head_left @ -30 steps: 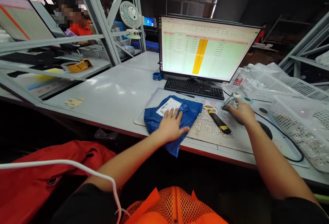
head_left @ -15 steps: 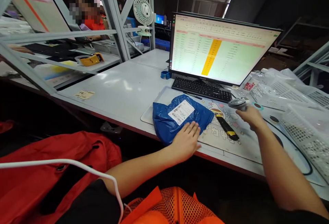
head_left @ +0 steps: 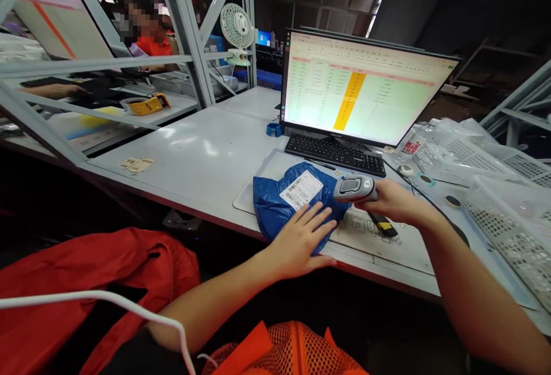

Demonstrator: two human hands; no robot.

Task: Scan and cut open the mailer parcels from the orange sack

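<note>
A blue plastic mailing bag point(head_left: 275, 209) lies at the front of the desk, a white barcode label point(head_left: 301, 189) facing up on it. Over its lower right part rests my left hand point(head_left: 299, 243), fingers spread and flat, below the label. My right hand point(head_left: 394, 203) is wrapped round the handle of a grey barcode scanner point(head_left: 355, 188). The scanner's head points left at the bag, close to the label's right side. Under my right hand a black and yellow box cutter point(head_left: 383, 225) lies partly hidden on the printed desk mat point(head_left: 365, 240).
Behind the bag are a black keyboard point(head_left: 336, 154), a pen point(head_left: 319, 164), a blue tape roll point(head_left: 274, 129) and a lit monitor point(head_left: 361, 88). White perforated baskets point(head_left: 508, 231) stand at right. Left, beyond a metal frame point(head_left: 185, 30), a co-worker's hand point(head_left: 58, 91) shows near a keyboard.
My right hand has lifted the scanner and brought it left, beside the bag's label. My left hand's fingers have spread wider on the bag.
</note>
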